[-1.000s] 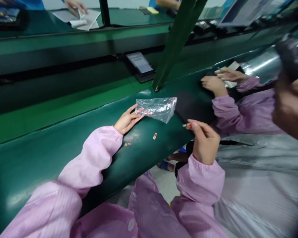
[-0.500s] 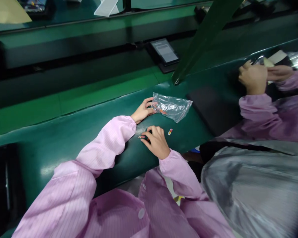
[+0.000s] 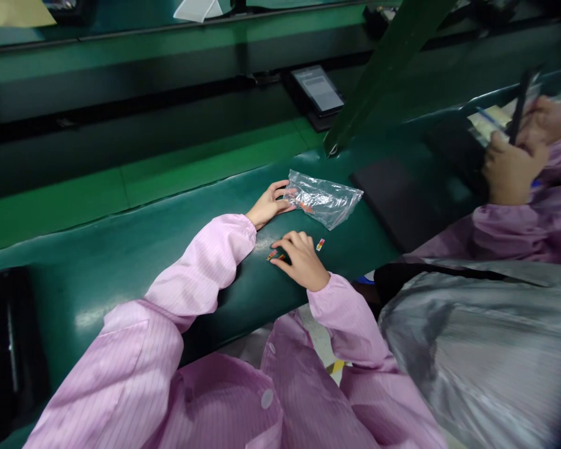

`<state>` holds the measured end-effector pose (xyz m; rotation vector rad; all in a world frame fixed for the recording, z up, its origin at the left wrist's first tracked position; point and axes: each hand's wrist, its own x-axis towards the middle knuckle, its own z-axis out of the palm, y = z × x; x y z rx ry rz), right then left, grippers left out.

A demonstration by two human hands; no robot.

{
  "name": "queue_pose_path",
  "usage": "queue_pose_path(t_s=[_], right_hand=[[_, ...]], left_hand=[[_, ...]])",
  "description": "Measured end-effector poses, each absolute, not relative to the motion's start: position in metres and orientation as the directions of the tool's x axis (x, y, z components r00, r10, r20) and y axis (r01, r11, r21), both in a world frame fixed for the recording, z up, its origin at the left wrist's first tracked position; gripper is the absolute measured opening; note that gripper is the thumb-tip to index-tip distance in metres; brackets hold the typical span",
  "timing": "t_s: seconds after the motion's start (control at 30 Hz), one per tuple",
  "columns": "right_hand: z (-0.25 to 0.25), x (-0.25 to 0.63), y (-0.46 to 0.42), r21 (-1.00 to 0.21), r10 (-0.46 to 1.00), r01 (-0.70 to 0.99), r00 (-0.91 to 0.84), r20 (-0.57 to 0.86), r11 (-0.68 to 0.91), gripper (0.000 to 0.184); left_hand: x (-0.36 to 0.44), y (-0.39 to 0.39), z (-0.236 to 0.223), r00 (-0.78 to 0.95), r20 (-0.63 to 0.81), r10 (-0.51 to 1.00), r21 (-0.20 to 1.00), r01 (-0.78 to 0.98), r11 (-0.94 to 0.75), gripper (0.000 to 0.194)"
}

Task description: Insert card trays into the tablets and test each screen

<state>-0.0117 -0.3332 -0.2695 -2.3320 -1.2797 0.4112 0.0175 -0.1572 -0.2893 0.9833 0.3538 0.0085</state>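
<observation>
My left hand (image 3: 270, 204) has its fingers and thumb on the near end of a clear plastic bag (image 3: 330, 198), gripping its edge. Small orange pieces (image 3: 306, 207) show through the film. Below it, my right hand (image 3: 305, 259) hovers low over the green mat, thumb and forefinger apart. A tiny orange-red strip (image 3: 272, 255), possibly a flex part, lies on the mat just beyond those fingertips; another bit of orange shows between them. A second small strip (image 3: 320, 244), pink, yellow and white, lies to the right of that hand.
A flat black pad (image 3: 397, 199) lies right of the bag. Behind, a green post (image 3: 374, 75) rises beside a screened device (image 3: 318, 90). At far right, a co-worker's hands (image 3: 518, 165) hold a dark flat object. Black trays (image 3: 9, 349) stand at left.
My right hand has shifted slightly right and its fingers have parted, leaving the orange-red strip on the mat. My left hand stays at the bag. The co-worker's hands have raised a dark object.
</observation>
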Motion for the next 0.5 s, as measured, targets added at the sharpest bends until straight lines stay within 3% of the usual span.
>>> queue_pose_path(t_s=[0.1, 0.17, 0.3, 0.37, 0.43, 0.5], right_hand=[[-0.268, -0.015, -0.314, -0.547, 0.89, 0.734, 0.454, -0.046, -0.403, 0.01], [-0.269, -0.015, -0.307, -0.588, 0.891, 0.716, 0.454, -0.019, -0.377, 0.016], [-0.268, 0.005, -0.33, -0.702, 0.807, 0.613, 0.583, 0.092, -0.362, 0.015], [-0.267, 0.026, -0.36, -0.76, 0.647, 0.514, 0.745, 0.165, -0.398, 0.019], [-0.268, 0.052, -0.39, -0.809, 0.39, 0.391, 0.894, 0.221, -0.439, 0.033], [-0.272, 0.077, -0.41, -0.846, 0.181, 0.288, 0.956, 0.23, -0.448, 0.043]], left_hand=[[0.018, -0.158, -0.29, 0.94, -0.29, 0.182, 0.825, 0.149, 0.545, 0.056], [0.018, -0.16, -0.289, 0.939, -0.286, 0.191, 0.832, 0.144, 0.536, 0.054], [0.016, -0.163, -0.287, 0.928, -0.298, 0.224, 0.836, 0.14, 0.531, 0.052], [0.015, -0.164, -0.287, 0.924, -0.302, 0.234, 0.835, 0.138, 0.532, 0.054], [0.016, -0.165, -0.286, 0.923, -0.302, 0.236, 0.837, 0.139, 0.529, 0.058], [0.018, -0.166, -0.286, 0.922, -0.307, 0.236, 0.84, 0.146, 0.523, 0.061]])
